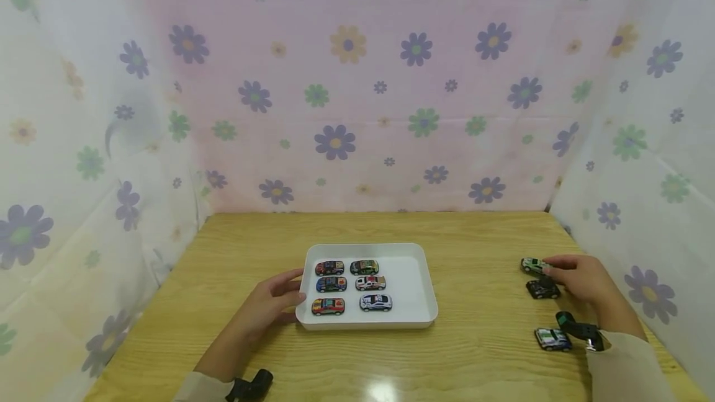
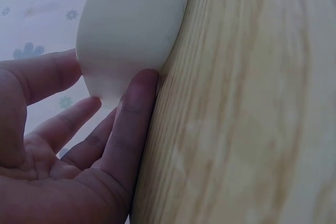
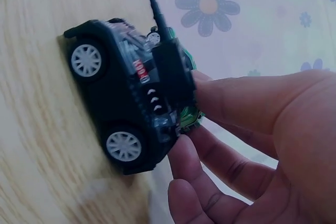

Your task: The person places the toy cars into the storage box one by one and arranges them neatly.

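Observation:
My left hand (image 1: pixel 270 304) rests its fingertips against the left end of a white tray (image 1: pixel 410 287). In the left wrist view, fairly straight fingers (image 2: pixel 134 114) touch the tray's outer wall (image 2: pixel 136 19). Several small toy cars stand in two columns in the tray's left and middle part. Over at the right, my right hand (image 1: pixel 583 281) pinches a green-and-white toy car (image 1: pixel 533 265) by its near end. Just in front of that car is a black toy car (image 1: pixel 543 289) with a gun barrel on top (image 3: pixel 157 9); in the right wrist view it hides most of the green one (image 3: pixel 191 119).
A white toy car with green and blue markings (image 1: pixel 553 339) sits nearer the front, close to the right wrist's camera mount (image 1: pixel 581 330). All stands on a wooden table (image 1: pixel 475 241), with flowered cloth (image 1: pixel 380 110) behind and at both sides.

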A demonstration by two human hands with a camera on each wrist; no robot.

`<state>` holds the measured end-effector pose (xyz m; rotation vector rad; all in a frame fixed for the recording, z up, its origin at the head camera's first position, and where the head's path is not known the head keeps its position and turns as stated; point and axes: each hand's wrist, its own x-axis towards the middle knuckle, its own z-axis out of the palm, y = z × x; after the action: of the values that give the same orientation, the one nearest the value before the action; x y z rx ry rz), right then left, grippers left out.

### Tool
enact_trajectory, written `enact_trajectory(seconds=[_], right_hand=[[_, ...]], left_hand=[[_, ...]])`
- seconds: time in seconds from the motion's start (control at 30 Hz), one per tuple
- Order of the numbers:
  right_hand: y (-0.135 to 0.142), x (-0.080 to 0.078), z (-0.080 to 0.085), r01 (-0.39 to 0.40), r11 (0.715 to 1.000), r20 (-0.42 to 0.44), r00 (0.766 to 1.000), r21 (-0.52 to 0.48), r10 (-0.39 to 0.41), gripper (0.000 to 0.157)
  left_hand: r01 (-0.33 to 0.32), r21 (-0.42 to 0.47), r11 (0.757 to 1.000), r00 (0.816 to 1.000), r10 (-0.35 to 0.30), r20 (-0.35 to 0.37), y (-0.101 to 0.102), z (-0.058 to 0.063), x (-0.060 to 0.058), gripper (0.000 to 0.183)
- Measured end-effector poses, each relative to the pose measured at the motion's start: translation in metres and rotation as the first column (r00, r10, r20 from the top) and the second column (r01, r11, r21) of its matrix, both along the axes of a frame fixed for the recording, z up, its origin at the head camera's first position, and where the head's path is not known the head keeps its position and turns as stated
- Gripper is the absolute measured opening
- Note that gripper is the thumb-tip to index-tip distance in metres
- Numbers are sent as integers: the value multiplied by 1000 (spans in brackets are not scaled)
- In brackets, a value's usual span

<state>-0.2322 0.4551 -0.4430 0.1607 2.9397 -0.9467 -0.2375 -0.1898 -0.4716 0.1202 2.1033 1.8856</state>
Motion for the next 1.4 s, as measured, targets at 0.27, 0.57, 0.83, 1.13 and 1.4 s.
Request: enact_trajectory(seconds=[0.27, 0.57, 0.83, 1.13, 1.4], right_hand=[[-7, 5, 5, -16, 1000, -57, 998, 1, 16, 54], [-29, 4, 22, -68, 997, -65, 996, 22, 69, 54], [-51, -6, 32, -114, 993, -117, 986, 25, 117, 48], [-80, -18, 44, -173, 985, -127, 977, -3, 171, 47], [-107, -31, 45, -223, 974, -142, 966, -40, 215, 44]], left_hand=[[24, 0, 1000, 1000, -24, 15, 0, 0, 5, 64], [12, 3, 1000, 999, -12, 32, 2, -3, 8, 62], [-2, 2, 1000, 1000, 2, 30, 5, -4, 7, 61], [3, 0, 1000, 1000, -3, 18, 5, 0, 4, 59], [-13, -8, 1000, 1000, 13, 18, 1, 1, 0, 59]])
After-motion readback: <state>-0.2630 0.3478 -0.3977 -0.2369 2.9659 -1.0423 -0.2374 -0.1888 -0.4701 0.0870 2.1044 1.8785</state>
